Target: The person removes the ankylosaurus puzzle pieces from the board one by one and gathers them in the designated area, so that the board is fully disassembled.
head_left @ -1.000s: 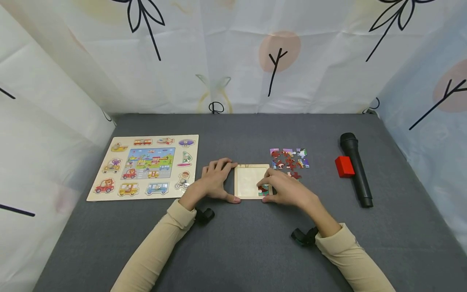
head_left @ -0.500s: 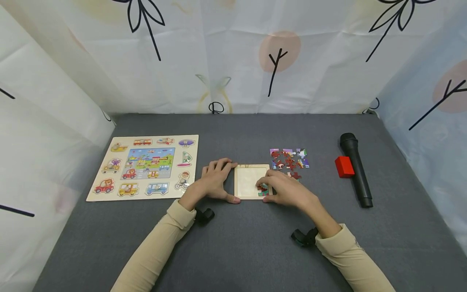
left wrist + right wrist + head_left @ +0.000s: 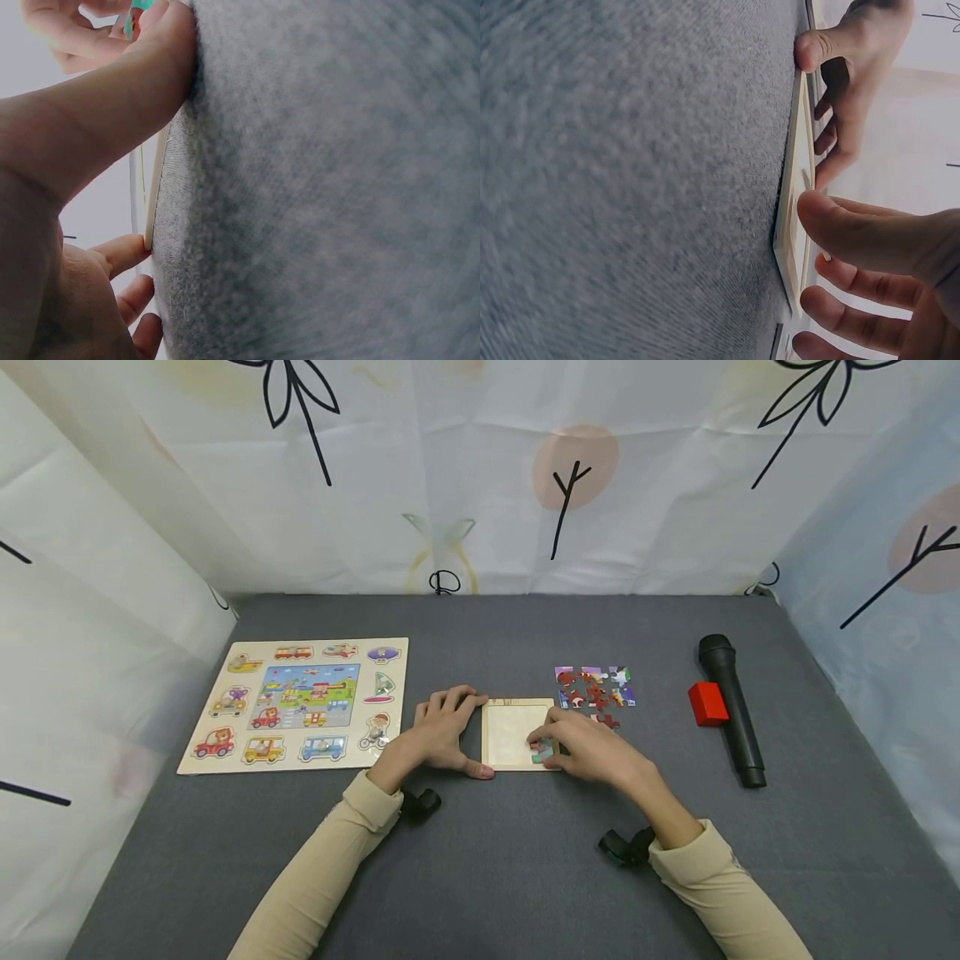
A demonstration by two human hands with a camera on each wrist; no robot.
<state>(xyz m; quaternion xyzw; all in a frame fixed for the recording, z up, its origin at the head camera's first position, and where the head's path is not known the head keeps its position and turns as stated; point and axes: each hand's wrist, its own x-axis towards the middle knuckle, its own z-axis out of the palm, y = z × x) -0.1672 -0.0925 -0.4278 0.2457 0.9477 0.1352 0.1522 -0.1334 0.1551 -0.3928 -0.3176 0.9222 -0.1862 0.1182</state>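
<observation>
My left hand [image 3: 444,731] holds a square wooden puzzle tray [image 3: 510,735] by its left side, the index fingertip at the far corner and the thumb at the near corner. Over the tray's near right corner, my right hand [image 3: 588,747] pinches a small jigsaw piece [image 3: 537,758] between thumb and fingers. A turquoise patch of the piece [image 3: 139,11] shows in the left wrist view. In the right wrist view, the right thumb [image 3: 847,232] hides most of it. Loose jigsaw pieces [image 3: 597,695], several of them red and purple, lie beyond the right hand.
A large wooden picture board [image 3: 198,718] with vehicle shapes lies to the left. At the right, a black microphone [image 3: 738,718] lies beside a red block [image 3: 708,703]. Patterned white cloth [image 3: 480,468] stands behind the grey table [image 3: 480,877].
The right thumb has shifted from the tray's near edge up toward the piece. The piece in the right fingers now looks paler and tilted. The left hand has stayed in place.
</observation>
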